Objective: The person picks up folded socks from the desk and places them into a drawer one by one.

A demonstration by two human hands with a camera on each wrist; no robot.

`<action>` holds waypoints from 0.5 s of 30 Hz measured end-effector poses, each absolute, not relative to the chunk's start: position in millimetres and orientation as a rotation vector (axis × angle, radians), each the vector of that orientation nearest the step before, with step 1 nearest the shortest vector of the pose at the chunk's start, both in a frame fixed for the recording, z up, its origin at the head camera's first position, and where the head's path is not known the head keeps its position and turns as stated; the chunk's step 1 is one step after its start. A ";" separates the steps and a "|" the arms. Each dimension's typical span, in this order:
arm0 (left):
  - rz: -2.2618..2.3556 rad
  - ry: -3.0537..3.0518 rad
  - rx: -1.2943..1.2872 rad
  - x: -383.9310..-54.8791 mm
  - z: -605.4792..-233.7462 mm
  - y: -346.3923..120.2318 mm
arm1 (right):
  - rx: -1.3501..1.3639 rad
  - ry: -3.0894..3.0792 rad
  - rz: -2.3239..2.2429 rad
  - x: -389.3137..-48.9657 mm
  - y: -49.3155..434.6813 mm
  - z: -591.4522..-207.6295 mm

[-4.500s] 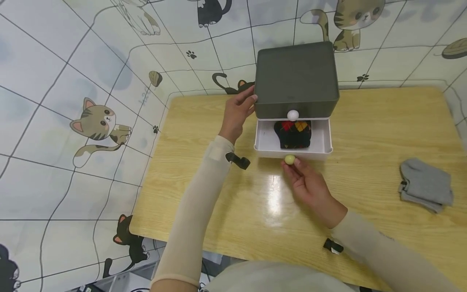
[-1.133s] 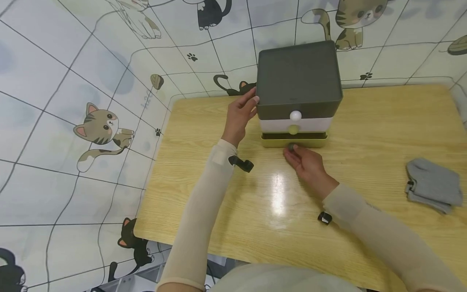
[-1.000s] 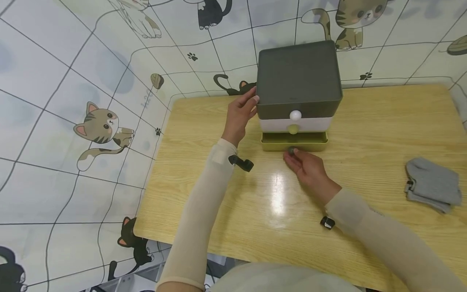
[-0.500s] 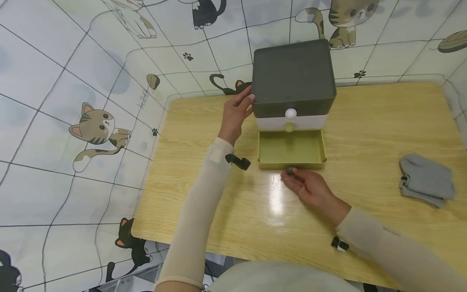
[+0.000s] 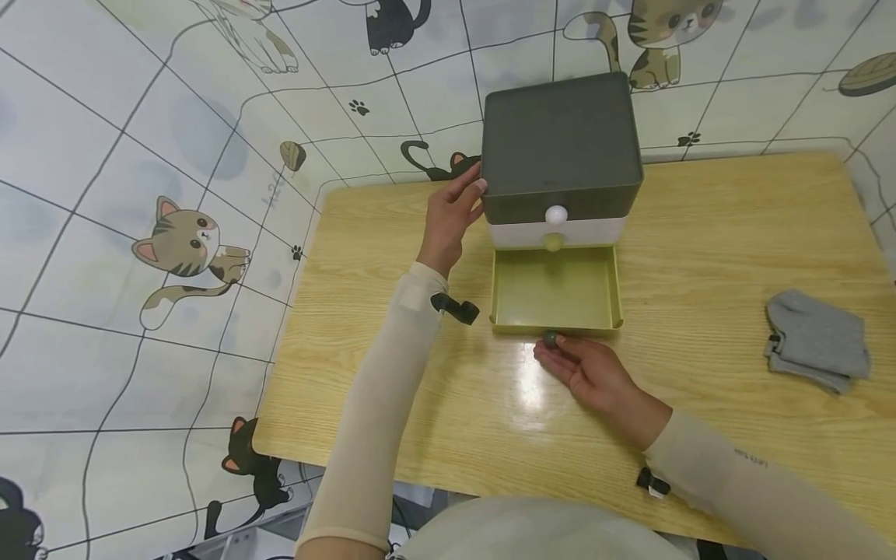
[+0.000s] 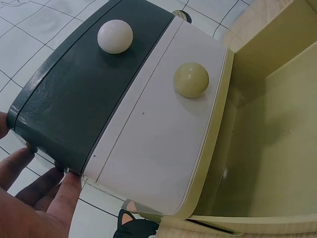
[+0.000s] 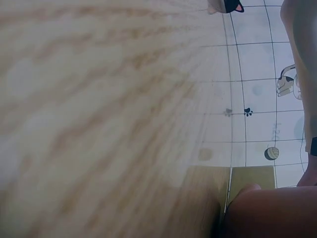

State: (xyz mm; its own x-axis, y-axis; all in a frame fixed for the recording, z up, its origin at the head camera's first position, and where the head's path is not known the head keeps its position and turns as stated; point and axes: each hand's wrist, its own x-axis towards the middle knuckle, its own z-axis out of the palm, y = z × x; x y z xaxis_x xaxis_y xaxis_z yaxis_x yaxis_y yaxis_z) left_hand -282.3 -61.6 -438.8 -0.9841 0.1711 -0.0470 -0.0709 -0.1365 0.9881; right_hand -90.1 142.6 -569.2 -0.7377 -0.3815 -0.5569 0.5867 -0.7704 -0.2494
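Observation:
A small chest of drawers [image 5: 560, 144] has a dark green top, a white middle layer and a yellow-green bottom drawer [image 5: 556, 299]. That bottom drawer stands pulled well out, with its bare inside showing. At its front, the thumb and fingers of my right hand [image 5: 591, 377] pinch the dark green knob [image 5: 550, 339]. My left hand [image 5: 446, 225] rests against the chest's left side, its fingers [image 6: 62, 203] touching the dark green part in the left wrist view. The upper two drawers, with a white knob [image 6: 115, 36] and a yellow-green knob [image 6: 191, 80], are pushed in.
Folded grey socks [image 5: 817, 342] lie toward the right end of the wooden table [image 5: 735, 257]. A wall [image 5: 315, 70] with cat drawings stands close behind the chest and along the left. Mostly table surface fills the right wrist view.
The white drawer holding dark patterned socks was out earlier and is now in. My right hand went to the bottom drawer's knob and drew that drawer out toward me. The left hand stayed.

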 end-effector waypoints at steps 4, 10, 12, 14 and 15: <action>2.251 1.949 0.106 -281.4 -437.9 -63.5 | 0.629 0.632 -2.430 -89.7 141.7 -569.9; 2.259 1.952 0.110 -282.3 -439.1 -64.9 | 0.566 0.596 -2.384 -89.0 150.5 -569.8; 2.261 1.949 0.118 -285.0 -442.7 -65.0 | 0.546 0.560 -2.352 -88.2 158.9 -568.1; 2.265 1.938 0.125 -288.1 -447.2 -65.2 | 0.511 0.558 -2.314 -86.9 170.5 -565.0; 2.267 1.931 0.127 -289.5 -449.4 -65.4 | 0.490 0.569 -2.297 -86.2 177.0 -562.9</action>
